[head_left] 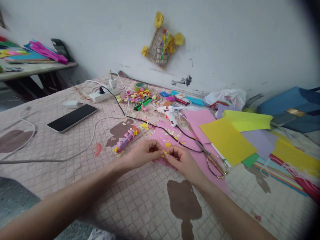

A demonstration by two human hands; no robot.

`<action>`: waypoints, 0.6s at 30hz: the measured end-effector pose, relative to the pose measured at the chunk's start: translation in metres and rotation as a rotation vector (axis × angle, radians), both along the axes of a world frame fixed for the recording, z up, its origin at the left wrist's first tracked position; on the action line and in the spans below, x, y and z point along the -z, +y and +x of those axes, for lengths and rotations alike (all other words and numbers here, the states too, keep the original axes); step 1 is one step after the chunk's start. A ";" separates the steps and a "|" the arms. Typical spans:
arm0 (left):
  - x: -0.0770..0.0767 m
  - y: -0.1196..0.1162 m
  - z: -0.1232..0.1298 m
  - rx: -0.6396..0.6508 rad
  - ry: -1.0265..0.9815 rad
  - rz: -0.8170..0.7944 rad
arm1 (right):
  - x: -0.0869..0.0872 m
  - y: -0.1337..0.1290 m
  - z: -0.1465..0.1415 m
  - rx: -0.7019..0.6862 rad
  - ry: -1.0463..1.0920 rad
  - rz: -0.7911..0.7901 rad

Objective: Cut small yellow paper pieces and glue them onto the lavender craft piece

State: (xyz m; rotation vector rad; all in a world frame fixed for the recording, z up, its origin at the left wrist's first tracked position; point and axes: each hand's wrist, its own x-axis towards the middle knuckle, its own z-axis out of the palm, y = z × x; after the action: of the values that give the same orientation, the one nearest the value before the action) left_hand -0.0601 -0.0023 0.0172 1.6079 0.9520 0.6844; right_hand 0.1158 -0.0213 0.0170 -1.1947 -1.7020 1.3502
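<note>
Both hands meet over the pink sheet (160, 133) near the middle of the bed-like quilted surface. My left hand (146, 152) and my right hand (181, 160) pinch a small yellow piece (163, 154) between their fingertips; fingers partly hide it. Just beyond them lies another small yellow scrap (168, 145). Left of my hands rests a purple stick-like craft (126, 140) with pink and yellow bits on it. Gold-handled scissors (217, 165) lie right of my right hand. A white hot glue gun (170, 115) lies farther back on the sheet, its black cord running toward the scissors.
A phone (72, 118), a white cable (93, 133) and a power strip (105, 95) are at left. Behind stand a pile of small paper flowers (136, 96), a green cutter (142, 104) and tape (140, 87). Yellow sheets (227, 140) and a blue bag (290, 106) are at right.
</note>
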 end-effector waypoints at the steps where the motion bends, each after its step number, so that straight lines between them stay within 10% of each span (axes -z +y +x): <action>1: 0.000 -0.002 0.000 -0.006 0.040 0.041 | 0.001 0.000 0.000 0.006 -0.012 0.015; 11: -0.007 -0.013 0.001 -0.016 0.212 0.415 | -0.002 -0.001 0.005 -0.043 -0.276 0.234; 18: -0.012 -0.015 -0.005 -0.091 0.187 0.375 | -0.014 0.002 -0.001 -0.060 -0.253 0.264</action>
State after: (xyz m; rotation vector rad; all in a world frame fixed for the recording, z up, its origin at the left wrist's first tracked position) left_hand -0.0649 -0.0170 0.0294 1.9941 1.0839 0.8225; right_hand 0.1151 -0.0196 0.0313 -1.2067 -2.0363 0.9995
